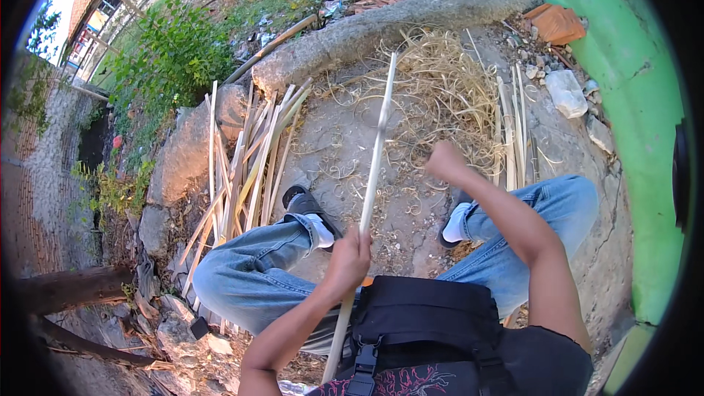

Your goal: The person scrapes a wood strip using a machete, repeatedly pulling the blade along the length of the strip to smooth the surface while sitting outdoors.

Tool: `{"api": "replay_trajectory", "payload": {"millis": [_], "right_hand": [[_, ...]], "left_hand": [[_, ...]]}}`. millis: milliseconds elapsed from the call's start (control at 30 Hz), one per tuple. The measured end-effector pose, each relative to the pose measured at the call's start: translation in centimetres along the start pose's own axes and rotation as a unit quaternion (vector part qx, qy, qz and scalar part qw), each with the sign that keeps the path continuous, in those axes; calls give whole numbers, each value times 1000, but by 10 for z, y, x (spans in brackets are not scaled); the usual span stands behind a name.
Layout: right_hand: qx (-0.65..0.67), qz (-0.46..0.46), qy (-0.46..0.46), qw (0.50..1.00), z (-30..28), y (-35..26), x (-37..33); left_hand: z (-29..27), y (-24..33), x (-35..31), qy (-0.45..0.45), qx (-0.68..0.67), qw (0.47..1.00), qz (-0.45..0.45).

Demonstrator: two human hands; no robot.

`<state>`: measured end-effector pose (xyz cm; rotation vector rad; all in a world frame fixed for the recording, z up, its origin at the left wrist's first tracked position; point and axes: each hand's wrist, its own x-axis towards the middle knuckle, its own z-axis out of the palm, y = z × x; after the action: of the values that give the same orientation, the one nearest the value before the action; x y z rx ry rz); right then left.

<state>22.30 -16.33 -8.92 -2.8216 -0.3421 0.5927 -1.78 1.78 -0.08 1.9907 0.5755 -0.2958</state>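
My left hand (349,258) is closed round a long pale strip (375,165) that looks like split bamboo. The strip runs from beside my body, past the hand, up and away to a far tip over the ground. My right hand (446,163) is a closed fist to the right of the strip and apart from it. Anything inside that fist is hidden. Curly pale shavings (455,88) lie heaped beyond my right hand and scattered over the ground between my feet.
Bundled strips (253,154) lie by my left leg, and a few more strips (509,132) beyond my right knee. A rough concrete kerb (389,26) curves across the far side. On the right stands a green wall (623,81), with a white block (566,94) near its foot.
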Motion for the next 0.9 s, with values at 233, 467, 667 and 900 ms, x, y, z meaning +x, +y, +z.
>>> {"api": "replay_trajectory", "payload": {"millis": [233,467,667,900], "right_hand": [[241,223,182,927,-4,109,62],[220,-69,2,973,-57,-31,-29],[147,-176,-64,971,-80,-75,-95],[139,-253,-137,948,-64,-70,-116]], "left_hand": [[-9,-7,5,27,-102,993,51],[-26,15,14,-33,-316,947,-42],[-33,18,15,-80,-362,928,-30],[-34,28,9,-163,-454,868,-116]]}}
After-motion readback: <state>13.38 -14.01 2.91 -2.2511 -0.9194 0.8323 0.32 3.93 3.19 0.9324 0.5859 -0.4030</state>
